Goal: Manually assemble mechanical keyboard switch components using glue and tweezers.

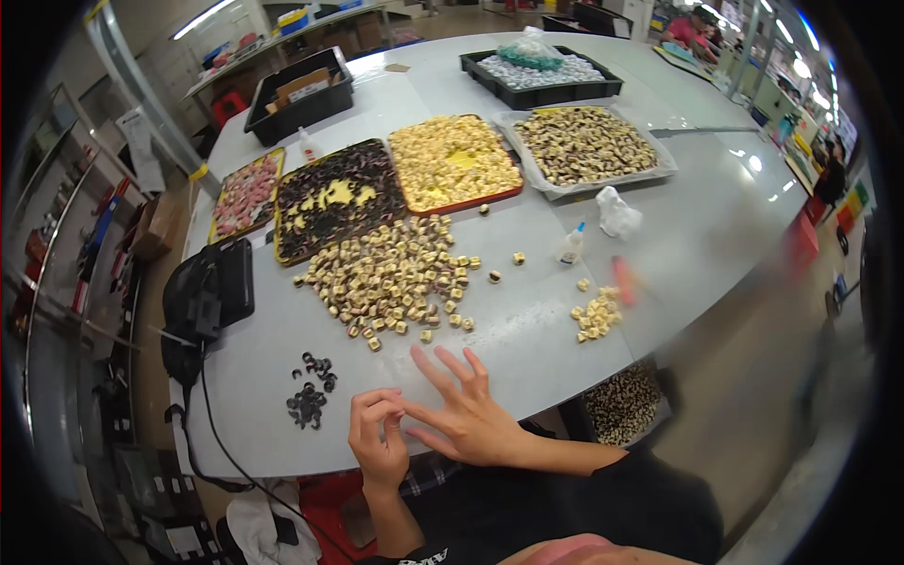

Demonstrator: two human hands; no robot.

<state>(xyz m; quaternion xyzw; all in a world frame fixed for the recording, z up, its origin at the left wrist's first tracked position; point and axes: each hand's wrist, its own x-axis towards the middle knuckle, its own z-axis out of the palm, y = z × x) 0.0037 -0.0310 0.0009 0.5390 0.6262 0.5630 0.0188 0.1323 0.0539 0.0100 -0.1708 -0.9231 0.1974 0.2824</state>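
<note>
Near the table's front edge my hands meet in the air. My left hand (pixel 379 443) has its fingers curled in a pinch against a fingertip of my right hand; whether anything small lies between them is hidden. My right hand (pixel 476 419) is held with its fingers spread and shows nothing gripped. To the left of them lie small black curved pieces (pixel 308 405) in a loose cluster. Just beyond is a wide pile of small cream-and-dark cube-like pieces (pixel 386 278). A smaller pile of cream pieces (pixel 598 317) sits to the right.
Behind the piles stand trays of dark pieces (pixel 363 160), cream pieces (pixel 424 151), pink pieces (pixel 247 193) and two-tone pieces (pixel 593 141). A small dropper bottle (pixel 571 247), crumpled white tissue (pixel 617 215) and blurred red object (pixel 623 281) lie right. A black bag (pixel 188 301) is left.
</note>
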